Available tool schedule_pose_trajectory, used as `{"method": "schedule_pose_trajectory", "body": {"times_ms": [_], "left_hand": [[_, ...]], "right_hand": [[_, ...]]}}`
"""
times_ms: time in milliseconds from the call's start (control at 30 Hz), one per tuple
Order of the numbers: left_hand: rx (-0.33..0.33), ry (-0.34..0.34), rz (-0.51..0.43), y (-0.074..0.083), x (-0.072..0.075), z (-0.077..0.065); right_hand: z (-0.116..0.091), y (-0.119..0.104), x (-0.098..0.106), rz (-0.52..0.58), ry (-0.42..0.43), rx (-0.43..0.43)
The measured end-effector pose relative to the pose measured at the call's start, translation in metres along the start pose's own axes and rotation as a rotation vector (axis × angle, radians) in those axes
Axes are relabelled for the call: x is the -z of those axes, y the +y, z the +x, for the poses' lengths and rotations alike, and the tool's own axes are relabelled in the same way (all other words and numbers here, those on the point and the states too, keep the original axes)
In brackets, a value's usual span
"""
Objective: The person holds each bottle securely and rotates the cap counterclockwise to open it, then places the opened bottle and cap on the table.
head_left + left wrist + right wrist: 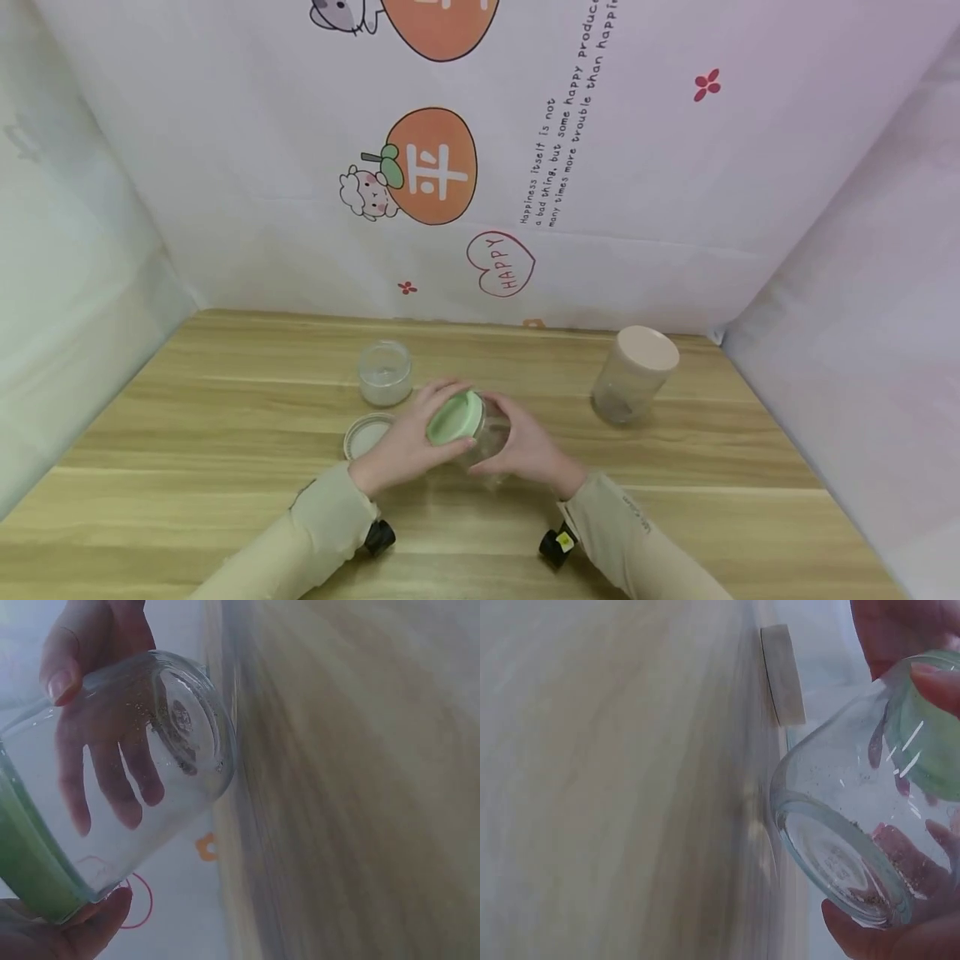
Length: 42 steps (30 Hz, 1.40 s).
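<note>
A clear glass jar with a light green lid is held tilted between both hands over the table. My left hand grips the jar's lid end, thumb and fingers curled around the green rim. On the glass body, my right hand holds from the other side, its fingers spread along the wall. In the left wrist view those fingers show through the glass. Small dark specks cling inside near the glass base in the right wrist view.
Behind the left hand, a small open glass jar stands on the wooden table. A round pale lid lies in front of it, partly covered by the left hand. A jar with a beige lid stands at right. Printed white sheets enclose the table.
</note>
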State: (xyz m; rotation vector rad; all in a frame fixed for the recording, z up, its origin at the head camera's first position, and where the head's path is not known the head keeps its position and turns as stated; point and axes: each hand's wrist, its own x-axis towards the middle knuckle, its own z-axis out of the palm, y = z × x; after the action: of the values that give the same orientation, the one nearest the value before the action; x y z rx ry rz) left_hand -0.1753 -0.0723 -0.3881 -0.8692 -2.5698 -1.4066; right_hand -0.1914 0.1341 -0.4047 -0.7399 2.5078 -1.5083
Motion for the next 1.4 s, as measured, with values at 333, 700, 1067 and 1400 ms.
{"method": "schedule_pose_trajectory", "body": {"times_ms": [333,700,1067,1400], "left_hand": [[0.088,0.11,-0.076,-0.008,-0.011,0.005],[0.164,0.231,-0.182,-0.011,-0.015,0.016],[0.238,0.255,-0.172,-0.004,-0.016,0.017],[0.295,0.257,-0.18,0.002,-0.015,0.016]], "right_hand": [[0.003,-0.005,-0.013,0.034,0.041,-0.069],[0.008,-0.009,-0.02,0.055,0.036,-0.08],[0.007,-0.012,-0.025,0.001,0.099,-0.054],[0.006,-0.015,-0.027,-0.049,0.137,-0.024]]}}
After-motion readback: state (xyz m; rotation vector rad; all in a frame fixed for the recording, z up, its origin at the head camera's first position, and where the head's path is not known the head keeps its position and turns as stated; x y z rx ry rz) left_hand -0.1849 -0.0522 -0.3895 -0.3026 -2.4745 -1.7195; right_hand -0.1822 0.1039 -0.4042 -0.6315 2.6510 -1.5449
